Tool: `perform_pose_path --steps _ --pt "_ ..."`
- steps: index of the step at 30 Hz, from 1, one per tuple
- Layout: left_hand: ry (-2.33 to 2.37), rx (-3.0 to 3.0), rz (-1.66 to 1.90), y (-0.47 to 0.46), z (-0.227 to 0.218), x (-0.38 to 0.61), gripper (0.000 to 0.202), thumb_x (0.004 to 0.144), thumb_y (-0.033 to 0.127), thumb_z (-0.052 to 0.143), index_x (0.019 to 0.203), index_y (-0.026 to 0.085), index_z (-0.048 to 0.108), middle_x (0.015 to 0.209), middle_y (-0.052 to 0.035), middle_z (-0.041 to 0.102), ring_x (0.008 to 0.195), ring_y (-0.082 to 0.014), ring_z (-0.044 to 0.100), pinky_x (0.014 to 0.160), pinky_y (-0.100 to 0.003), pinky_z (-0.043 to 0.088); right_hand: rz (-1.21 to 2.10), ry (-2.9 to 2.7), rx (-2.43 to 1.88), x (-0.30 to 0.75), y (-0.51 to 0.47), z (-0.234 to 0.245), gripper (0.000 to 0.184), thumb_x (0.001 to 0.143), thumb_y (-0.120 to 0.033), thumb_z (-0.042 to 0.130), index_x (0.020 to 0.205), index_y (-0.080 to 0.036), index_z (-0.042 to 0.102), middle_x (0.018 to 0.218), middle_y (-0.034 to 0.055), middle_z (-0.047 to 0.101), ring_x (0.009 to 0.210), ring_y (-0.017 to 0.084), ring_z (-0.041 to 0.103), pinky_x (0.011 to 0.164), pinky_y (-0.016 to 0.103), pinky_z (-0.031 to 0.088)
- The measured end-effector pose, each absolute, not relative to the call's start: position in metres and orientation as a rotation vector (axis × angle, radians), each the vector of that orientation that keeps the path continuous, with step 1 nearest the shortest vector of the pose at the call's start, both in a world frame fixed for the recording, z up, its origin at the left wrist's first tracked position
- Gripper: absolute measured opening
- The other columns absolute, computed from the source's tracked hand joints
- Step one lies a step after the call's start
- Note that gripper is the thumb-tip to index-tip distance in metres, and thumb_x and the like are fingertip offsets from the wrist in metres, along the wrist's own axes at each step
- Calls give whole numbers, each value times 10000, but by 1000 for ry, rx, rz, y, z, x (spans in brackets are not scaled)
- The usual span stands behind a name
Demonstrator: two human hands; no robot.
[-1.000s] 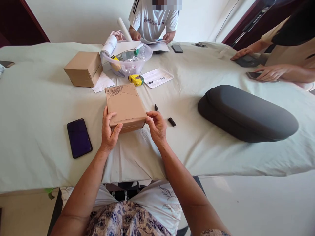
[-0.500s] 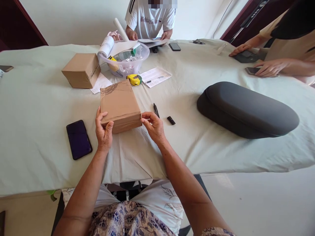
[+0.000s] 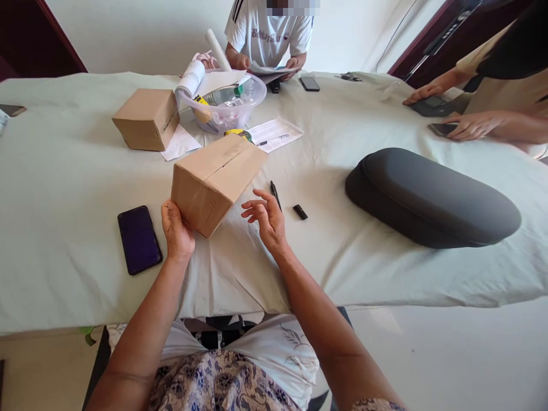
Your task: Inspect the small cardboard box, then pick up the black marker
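Observation:
A brown cardboard box is tilted over the table's front half, its taped seam facing up and to the right. My left hand grips it at the lower left corner, with most of the fingers hidden behind or beneath it. Just off the box's right side is my right hand, fingers apart and holding nothing. Close by that hand lie a black marker and its black cap. A dark phone rests on the cloth left of my left hand.
Behind are a second cardboard box, a clear plastic basin of odds and ends, a tape measure and a printed sheet. A large dark grey case occupies the right. One person sits opposite; another person's hands hold devices.
The box has been turned and tipped, so a different face with a taped seam now shows on top. My right hand has let go of it and its fingers have spread.

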State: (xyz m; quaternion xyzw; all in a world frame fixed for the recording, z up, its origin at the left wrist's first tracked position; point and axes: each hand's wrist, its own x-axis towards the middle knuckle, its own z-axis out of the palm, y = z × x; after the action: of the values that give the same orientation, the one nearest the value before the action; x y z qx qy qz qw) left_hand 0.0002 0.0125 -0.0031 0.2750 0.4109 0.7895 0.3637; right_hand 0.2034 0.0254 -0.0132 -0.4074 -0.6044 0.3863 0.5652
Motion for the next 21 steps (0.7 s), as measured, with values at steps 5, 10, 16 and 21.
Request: perform_pose_path --steps 5,10,16,21 --pt "1053 601 1993 14 -7 2 565 698 697 777 838 202 543 921 -17 628 882 -148 610 734 -242 496 644 -1377 -919 203 21 -10 469 949 -587 532 1314 -293 514 916 13 658 711 140 634 617 288 536" --pt "1152 724 1949 6 -9 9 528 765 693 718 929 227 532 916 -11 597 805 -127 586 630 -213 459 534 -1389 -861 202 14 -5 545 919 -633 541 1362 -318 488 922 16 604 681 142 560 631 314 519" --pt "1240 960 1688 -4 -13 14 463 818 619 687 1048 231 581 1304 -106 586 1058 -208 626 702 -262 523 558 -1428 -913 199 14 -5 739 888 -761 439 1477 -316 405 864 14 549 633 151 496 605 331 501" --pt "1355 1137 1612 -5 -13 12 549 876 717 542 1055 205 621 1055 -81 661 993 -218 638 823 -331 528 540 -1391 -925 203 15 0 604 945 -603 499 1484 -338 433 794 0 517 693 177 503 648 331 497"
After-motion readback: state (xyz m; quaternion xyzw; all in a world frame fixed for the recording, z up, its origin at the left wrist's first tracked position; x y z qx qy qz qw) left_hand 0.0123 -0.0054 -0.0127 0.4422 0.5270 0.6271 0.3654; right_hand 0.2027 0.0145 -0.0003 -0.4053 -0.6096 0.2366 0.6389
